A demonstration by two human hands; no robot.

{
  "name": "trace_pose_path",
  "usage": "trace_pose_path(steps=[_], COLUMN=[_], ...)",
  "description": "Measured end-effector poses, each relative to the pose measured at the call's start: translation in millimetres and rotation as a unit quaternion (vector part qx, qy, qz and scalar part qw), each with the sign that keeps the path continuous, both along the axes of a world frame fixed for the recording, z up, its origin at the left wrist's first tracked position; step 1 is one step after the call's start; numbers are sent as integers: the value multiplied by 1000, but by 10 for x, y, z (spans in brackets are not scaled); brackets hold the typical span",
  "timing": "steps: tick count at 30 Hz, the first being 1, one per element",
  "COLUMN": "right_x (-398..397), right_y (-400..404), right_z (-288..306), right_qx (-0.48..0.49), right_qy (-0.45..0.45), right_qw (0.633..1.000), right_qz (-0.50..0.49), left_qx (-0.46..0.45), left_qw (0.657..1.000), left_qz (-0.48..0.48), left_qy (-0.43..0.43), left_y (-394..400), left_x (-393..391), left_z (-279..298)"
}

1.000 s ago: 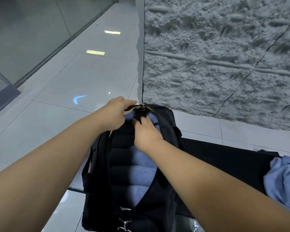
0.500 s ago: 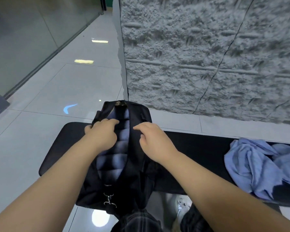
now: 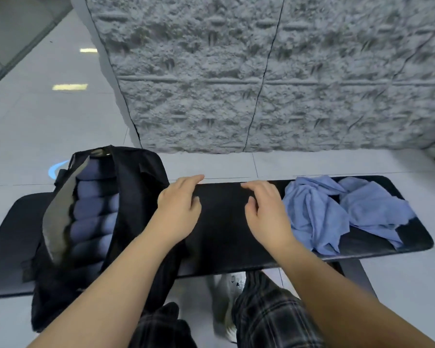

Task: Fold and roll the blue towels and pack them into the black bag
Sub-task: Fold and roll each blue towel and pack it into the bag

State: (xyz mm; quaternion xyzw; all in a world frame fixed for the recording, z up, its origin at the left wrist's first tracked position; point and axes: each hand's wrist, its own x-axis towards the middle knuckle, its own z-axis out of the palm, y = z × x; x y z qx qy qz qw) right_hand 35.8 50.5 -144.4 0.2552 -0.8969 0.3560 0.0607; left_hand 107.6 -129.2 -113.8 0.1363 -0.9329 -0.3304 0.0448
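Over on the left I had the black bag (image 3: 133,197) lying on the dark bench (image 3: 224,234), its long opening gaping and its flap (image 3: 60,212) peeled back toward the left edge. Inside it I counted at least 5 rolled blue towels (image 3: 93,207) stacked in a row from the far end toward me, snug between the bag's walls. Just right of the bag, the left hand (image 3: 178,212) hovered over the bare bench top, fingers loosely spread and gently bent, gripping nothing; whether the fingertips actually touched the surface I could not tell. Next along, the right hand (image 3: 266,214) mirrored it, fingers apart and lightly curled, also holding nothing, with a bare strip of bench between the 2 hands. Farther right, just beside that hand, loose blue towels (image 3: 319,217) lay crumpled in a heap on the bench, unfolded, spreading toward the right end. Behind everything stood a rough grey wall (image 3: 261,71) on a pale tiled floor (image 3: 48,116).
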Motion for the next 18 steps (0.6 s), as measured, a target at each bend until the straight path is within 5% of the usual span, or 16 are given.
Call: trace_pose_path(steps=[18], right_x=[-536], right_y=[1271], right_z=[-821], right_qx=[234], right_qy=[-264], right_qw=[921], right_qz=[-164], left_qx=[131], left_qw=[978], left_qz=[-84], left_qy=[-137], left_y=[836], left_x=[-405], left_z=[-700])
